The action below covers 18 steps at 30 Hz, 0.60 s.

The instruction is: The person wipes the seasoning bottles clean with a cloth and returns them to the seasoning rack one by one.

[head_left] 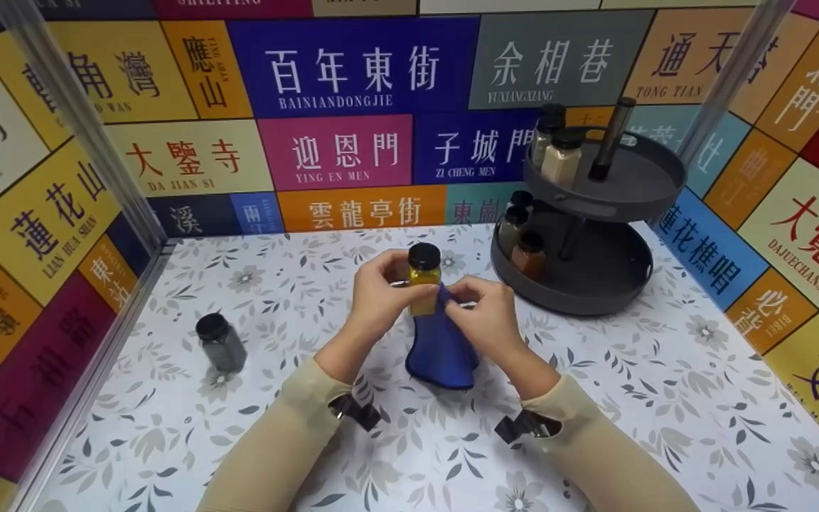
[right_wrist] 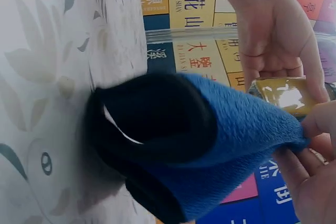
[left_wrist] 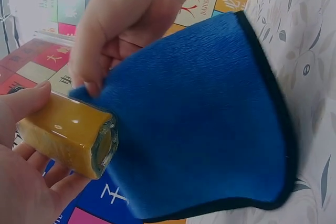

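Observation:
My left hand (head_left: 377, 291) grips a square glass spice jar (left_wrist: 68, 129) by its sides, thumb across the front. Yellow powder fills the jar, and a black cap (head_left: 424, 255) tops it. In the head view the jar is upright above the table. Close on its right, my right hand (head_left: 484, 309) pinches the upper end of a blue cloth (head_left: 441, 348) between thumb and fingers. The cloth hangs down beside and below the jar, its dark-edged lower end near the tabletop. From the right wrist view, the cloth (right_wrist: 236, 124) looks folded over and open at the bottom.
A dark-filled jar (head_left: 222, 343) with a black cap stands on the flower-patterned table (head_left: 168, 441) at the left. At the back right is a two-tier black rack (head_left: 594, 284) with several capped jars on its left side. Sign-printed panels (head_left: 352, 67) wall the table.

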Tool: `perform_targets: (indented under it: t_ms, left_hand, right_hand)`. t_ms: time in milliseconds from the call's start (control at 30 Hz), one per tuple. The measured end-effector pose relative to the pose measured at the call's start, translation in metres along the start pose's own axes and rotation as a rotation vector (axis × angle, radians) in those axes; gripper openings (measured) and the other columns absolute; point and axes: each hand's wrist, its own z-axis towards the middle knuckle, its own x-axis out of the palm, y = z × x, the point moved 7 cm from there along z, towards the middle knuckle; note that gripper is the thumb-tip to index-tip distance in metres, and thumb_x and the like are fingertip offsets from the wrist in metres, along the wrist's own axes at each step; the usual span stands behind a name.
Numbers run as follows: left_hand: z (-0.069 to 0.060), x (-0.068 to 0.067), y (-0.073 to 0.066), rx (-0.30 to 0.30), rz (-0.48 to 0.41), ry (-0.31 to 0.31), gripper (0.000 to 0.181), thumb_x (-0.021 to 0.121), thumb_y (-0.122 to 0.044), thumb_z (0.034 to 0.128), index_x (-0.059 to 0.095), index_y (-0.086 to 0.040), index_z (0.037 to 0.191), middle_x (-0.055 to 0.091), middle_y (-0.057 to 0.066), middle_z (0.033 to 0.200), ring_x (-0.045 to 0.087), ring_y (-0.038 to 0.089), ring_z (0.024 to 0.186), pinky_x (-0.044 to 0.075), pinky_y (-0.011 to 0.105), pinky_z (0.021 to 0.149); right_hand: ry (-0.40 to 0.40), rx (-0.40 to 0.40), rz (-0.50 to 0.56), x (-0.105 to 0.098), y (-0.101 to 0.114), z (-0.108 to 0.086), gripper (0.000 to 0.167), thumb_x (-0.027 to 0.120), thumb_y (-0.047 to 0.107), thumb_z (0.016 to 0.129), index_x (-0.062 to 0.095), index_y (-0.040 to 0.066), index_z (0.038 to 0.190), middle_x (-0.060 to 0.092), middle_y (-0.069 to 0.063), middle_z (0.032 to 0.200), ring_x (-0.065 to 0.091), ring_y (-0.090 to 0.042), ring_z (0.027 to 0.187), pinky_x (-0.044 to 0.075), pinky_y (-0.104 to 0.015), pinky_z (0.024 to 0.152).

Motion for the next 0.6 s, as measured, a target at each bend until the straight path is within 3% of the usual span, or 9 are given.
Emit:
perform_targets:
  t_ms: [167, 333, 467, 600]
  left_hand:
    - [0.002, 0.001, 0.001, -0.008, -0.007, -0.005, 0.046, 0.096, -0.013, 0.0764, 0.077, -0.010, 0.118, 0.077, 0.009, 0.103, 0.072, 0.020, 0.096, 0.062, 0.041, 0.097]
    - [0.001, 0.003, 0.001, -0.011, -0.025, 0.013, 0.046, 0.095, -0.012, 0.0766, 0.077, -0.010, 0.119, 0.076, 0.009, 0.102, 0.070, 0.020, 0.096, 0.062, 0.043, 0.098]
    - [-0.003, 0.007, 0.000, -0.014, -0.023, 0.049, 0.047, 0.096, -0.012, 0.0758, 0.076, -0.011, 0.118, 0.073, 0.007, 0.099, 0.068, 0.019, 0.094, 0.062, 0.038, 0.096]
    - [-0.005, 0.010, 0.001, -0.016, -0.017, 0.080, 0.048, 0.096, -0.014, 0.0765, 0.076, -0.010, 0.120, 0.074, 0.008, 0.103, 0.069, 0.020, 0.097, 0.062, 0.036, 0.097]
  right_hand:
    - [0.046, 0.077, -0.024, 0.006, -0.012, 0.002, 0.011, 0.077, 0.001, 0.082, 0.082, 0.008, 0.089, 0.080, -0.006, 0.084, 0.074, -0.014, 0.079, 0.059, -0.026, 0.075]
    - [0.022, 0.103, -0.005, 0.002, -0.009, 0.004, 0.010, 0.078, 0.002, 0.085, 0.083, 0.008, 0.092, 0.081, -0.008, 0.088, 0.075, -0.017, 0.081, 0.059, -0.026, 0.077]
    - [-0.044, 0.038, 0.025, -0.008, 0.005, 0.003, 0.011, 0.079, 0.002, 0.088, 0.084, 0.007, 0.096, 0.082, -0.008, 0.092, 0.078, -0.017, 0.086, 0.061, -0.021, 0.075]
    - [-0.148, -0.090, 0.081, -0.021, 0.024, -0.001, 0.014, 0.079, -0.004, 0.087, 0.084, 0.006, 0.096, 0.082, -0.009, 0.093, 0.078, -0.013, 0.086, 0.061, -0.018, 0.071]
